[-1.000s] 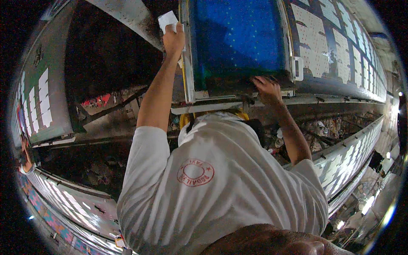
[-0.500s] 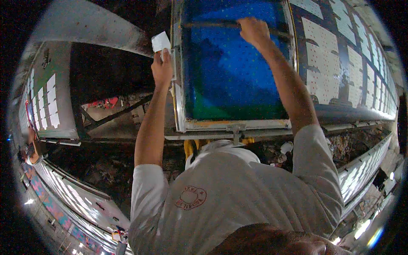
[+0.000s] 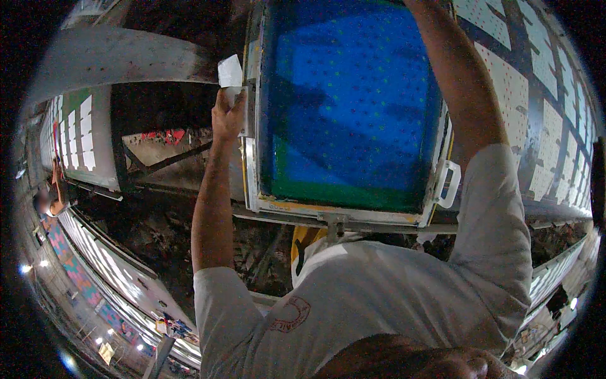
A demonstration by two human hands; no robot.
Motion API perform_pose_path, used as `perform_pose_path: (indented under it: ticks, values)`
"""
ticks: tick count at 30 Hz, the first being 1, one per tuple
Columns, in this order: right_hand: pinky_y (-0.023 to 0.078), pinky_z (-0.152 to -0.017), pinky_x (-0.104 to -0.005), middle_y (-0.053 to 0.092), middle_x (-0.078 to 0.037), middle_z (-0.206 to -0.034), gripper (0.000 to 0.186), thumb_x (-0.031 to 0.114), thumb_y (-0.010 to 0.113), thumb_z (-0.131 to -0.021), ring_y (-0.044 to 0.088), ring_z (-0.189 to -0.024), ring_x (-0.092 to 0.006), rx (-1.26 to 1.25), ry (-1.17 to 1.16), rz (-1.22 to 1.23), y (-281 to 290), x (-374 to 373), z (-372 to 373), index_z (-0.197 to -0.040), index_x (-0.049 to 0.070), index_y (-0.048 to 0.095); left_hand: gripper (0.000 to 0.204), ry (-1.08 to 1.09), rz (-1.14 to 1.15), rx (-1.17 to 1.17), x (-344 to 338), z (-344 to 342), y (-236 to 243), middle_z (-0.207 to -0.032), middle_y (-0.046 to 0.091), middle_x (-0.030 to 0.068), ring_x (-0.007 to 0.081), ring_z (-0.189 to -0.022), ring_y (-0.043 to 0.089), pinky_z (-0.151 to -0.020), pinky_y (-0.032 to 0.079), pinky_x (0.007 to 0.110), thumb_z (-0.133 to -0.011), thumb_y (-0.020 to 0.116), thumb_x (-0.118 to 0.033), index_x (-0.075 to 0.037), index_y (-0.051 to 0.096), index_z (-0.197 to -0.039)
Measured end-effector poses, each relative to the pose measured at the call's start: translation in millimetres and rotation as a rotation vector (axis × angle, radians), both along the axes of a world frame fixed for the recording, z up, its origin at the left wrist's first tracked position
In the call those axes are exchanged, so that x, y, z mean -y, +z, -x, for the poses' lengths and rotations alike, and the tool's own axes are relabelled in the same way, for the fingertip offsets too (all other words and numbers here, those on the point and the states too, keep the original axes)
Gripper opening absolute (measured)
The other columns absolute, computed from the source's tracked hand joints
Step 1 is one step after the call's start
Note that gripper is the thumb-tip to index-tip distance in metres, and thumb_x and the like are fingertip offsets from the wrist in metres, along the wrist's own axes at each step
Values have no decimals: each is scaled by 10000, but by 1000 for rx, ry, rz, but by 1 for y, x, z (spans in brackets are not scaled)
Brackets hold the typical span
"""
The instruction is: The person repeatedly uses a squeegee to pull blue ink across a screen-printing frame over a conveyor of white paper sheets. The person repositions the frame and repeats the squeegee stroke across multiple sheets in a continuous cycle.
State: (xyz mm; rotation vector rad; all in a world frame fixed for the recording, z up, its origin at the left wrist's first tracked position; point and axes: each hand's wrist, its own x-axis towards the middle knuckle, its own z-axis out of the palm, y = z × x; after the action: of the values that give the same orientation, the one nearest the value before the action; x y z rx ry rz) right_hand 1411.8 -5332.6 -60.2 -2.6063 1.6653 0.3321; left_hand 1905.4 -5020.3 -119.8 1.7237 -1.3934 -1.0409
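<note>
Gripping a white card-like piece (image 3: 230, 71) between thumb and fingers of the left hand (image 3: 228, 117), just outside the left rail of the screen-printing frame (image 3: 250, 183). Stretching over the frame's right rail with the right forearm (image 3: 464, 82); impossible to tell the right hand's hold, out of view toward the frame's far end.

Lying nearly flat within the frame, right of the left hand and left of the right forearm: blue-covered mesh (image 3: 353, 107). Probably taut, springy and easily torn under a hard poke, and slippery under wet-looking ink. Likely stiff and fairly weighty around the metal rails, so best held by the white loop handle (image 3: 456, 180) on the frame's right rail, and by the left rail opposite, with fingers clear of the mesh. Probably light and bendable in the case of the card-like piece, so best pinched near one end.
</note>
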Motion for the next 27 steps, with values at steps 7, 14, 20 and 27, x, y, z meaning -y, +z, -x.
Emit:
perform_pose_path:
  ticks: [7,14,20,27]
  values:
    - [384,-611,-477,451,-134,-718,246,209,593,-900,437,-632,-280,-29,-170,-283,29,-73,-37,-732,30,605,608,-5,-110,48,2,12,29,-1190,702,226,378,-1100,680,-907,525,450,-986,593,-540,-29,608,-1316]
    - [504,-668,-519,649,-189,-817,166,179,636,-856,620,-749,-342,111,-159,-186,39,-288,-86,-875,26,697,823,31,-110,221,8,17,32,-1291,639,293,468,-1249,585,-1032,451,501,-981,418,-715,-4,564,-1371]
    - [604,-805,-499,733,-135,-1027,379,96,670,-808,724,-944,-347,116,-297,-140,65,-494,-140,-1179,149,721,907,-37,-81,222,12,11,22,-1199,657,325,511,-1166,604,-998,461,549,-947,364,-778,24,588,-1307]
    - [600,-777,-510,723,-117,-982,178,224,677,-849,729,-955,-346,251,-386,-24,55,-596,-171,-1004,136,671,881,-21,38,299,11,22,25,-1227,643,333,519,-1189,589,-1023,459,561,-969,343,-741,34,588,-1309]
